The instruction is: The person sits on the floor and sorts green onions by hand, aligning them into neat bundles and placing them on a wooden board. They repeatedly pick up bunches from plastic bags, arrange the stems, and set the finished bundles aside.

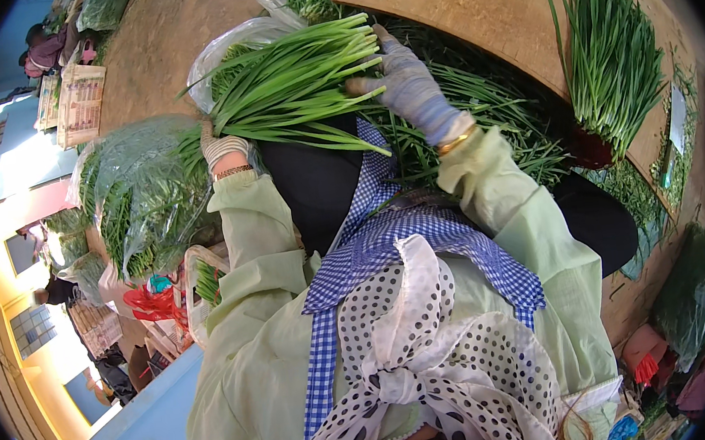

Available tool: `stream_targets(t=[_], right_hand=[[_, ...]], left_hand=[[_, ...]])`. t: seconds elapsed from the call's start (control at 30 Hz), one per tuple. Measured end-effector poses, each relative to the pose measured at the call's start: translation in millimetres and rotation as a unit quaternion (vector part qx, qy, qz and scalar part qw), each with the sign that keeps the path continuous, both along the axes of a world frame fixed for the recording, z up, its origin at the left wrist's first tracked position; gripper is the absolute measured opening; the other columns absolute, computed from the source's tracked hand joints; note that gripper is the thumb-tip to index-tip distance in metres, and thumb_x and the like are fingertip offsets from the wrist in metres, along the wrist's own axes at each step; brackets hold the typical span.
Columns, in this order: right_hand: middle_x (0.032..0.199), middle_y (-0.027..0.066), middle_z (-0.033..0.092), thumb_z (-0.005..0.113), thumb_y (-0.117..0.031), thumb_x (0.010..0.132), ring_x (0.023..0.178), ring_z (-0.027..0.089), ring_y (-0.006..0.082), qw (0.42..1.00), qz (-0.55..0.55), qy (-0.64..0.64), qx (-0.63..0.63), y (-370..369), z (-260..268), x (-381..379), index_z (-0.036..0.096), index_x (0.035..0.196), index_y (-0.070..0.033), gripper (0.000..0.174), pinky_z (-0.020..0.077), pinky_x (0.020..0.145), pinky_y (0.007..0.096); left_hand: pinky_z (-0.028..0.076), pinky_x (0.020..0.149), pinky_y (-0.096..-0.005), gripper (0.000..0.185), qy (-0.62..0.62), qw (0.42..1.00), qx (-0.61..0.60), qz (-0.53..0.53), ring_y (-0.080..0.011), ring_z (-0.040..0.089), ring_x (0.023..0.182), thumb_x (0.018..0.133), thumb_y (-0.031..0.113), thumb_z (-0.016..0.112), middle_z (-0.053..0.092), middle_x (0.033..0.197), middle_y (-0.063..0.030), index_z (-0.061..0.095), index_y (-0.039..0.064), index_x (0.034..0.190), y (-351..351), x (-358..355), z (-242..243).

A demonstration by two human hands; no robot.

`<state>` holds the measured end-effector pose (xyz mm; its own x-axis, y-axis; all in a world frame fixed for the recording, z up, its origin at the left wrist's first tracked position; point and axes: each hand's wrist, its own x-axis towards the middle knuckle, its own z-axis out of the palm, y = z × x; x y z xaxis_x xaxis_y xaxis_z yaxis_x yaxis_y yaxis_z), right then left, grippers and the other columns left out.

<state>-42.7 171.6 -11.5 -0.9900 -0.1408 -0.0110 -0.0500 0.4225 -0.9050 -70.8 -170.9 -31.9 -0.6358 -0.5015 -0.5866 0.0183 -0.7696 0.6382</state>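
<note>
A bunch of garlic chives (pixel 298 74) lies across above my left thigh, pale cut ends to the right and leaf tips to the left. My left hand (pixel 222 146), in a striped glove with bare fingertips, grips the leafy end; the leaves hide some fingers. At the cut ends, my right hand (pixel 406 82) in a greyish glove has thumb and fingers spread, touching or very near the stems. Below that hand, loose chives (pixel 474 94) are heaped in front of my lap. Another large bunch of chives (pixel 612 57) rests on a wooden board (pixel 511 16) to the right.
Clear plastic bags of greens (pixel 149 183) stand on my left, near a white basket (pixel 196 294) and red ties (pixel 152 302). Beyond the bunch is another open bag (pixel 231 43). A pale flat object (pixel 677 121) lies on the board's right side. People and baskets (pixel 81 100) are farther left.
</note>
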Motion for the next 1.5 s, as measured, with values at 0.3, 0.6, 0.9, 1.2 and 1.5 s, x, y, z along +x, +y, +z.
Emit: stream_targets(t=[0.3, 0.6, 0.9, 1.2, 1.5], right_hand=[[0.125, 0.0143, 0.057, 0.062, -0.019, 0.081, 0.113, 0.053, 0.0217, 0.939, -0.157, -0.028, -0.306, 21, -15, 32, 0.070, 0.093, -0.003, 0.021, 0.0393, 0.098, 0.0313], [0.118, 0.0093, 0.061, 0.065, -0.011, 0.075, 0.098, 0.061, 0.0288, 0.854, -0.166, 0.040, 0.491, 142, -7, 75, 0.066, 0.099, -0.008, 0.025, 0.0480, 0.084, 0.0378], [0.106, 0.0134, 0.066, 0.066, -0.025, 0.082, 0.096, 0.060, 0.0180, 0.902, 0.000, -0.186, -0.391, 10, -31, 1, 0.062, 0.113, 0.000, 0.040, 0.0438, 0.088, 0.0279], [0.101, 0.0075, 0.066, 0.058, -0.010, 0.085, 0.086, 0.061, 0.0158, 0.830, -0.053, -0.262, -0.490, -14, -41, 26, 0.064, 0.106, -0.002, 0.023, 0.0472, 0.080, 0.0268], [0.121, 0.0109, 0.061, 0.059, -0.023, 0.086, 0.110, 0.055, 0.0211, 0.888, -0.127, -0.122, -0.425, 96, -18, 79, 0.065, 0.100, 0.000, 0.028, 0.0379, 0.099, 0.0330]], left_hand=[[0.042, 0.093, -0.0580, 0.032, -0.013, 1.000, 0.008, 0.003, -0.0377, 0.055, 0.107, 0.087, 0.026, 0.060, 0.061, 0.116, -0.0145, 0.059, 0.005, 0.112, -5, -1, -4], [0.046, 0.090, -0.0569, 0.034, -0.002, 1.000, 0.005, -0.028, -0.0379, 0.058, 0.101, 0.084, 0.019, 0.066, 0.062, 0.113, -0.0169, 0.058, 0.002, 0.112, -43, -8, -34], [0.046, 0.090, -0.0577, 0.038, 0.009, 0.996, -0.080, -0.029, -0.0372, 0.058, 0.103, 0.085, 0.024, 0.064, 0.061, 0.115, -0.0166, 0.057, 0.001, 0.115, -14, -10, -16], [0.045, 0.095, -0.0525, 0.042, 0.105, 0.987, -0.058, -0.109, -0.0358, 0.058, 0.105, 0.086, 0.028, 0.064, 0.060, 0.118, -0.0176, 0.056, 0.001, 0.117, -5, 5, -11], [0.045, 0.095, -0.0509, 0.042, 0.139, 0.981, 0.003, -0.133, -0.0339, 0.058, 0.104, 0.084, 0.025, 0.067, 0.062, 0.113, -0.0179, 0.058, -0.004, 0.113, -21, 7, -19]])
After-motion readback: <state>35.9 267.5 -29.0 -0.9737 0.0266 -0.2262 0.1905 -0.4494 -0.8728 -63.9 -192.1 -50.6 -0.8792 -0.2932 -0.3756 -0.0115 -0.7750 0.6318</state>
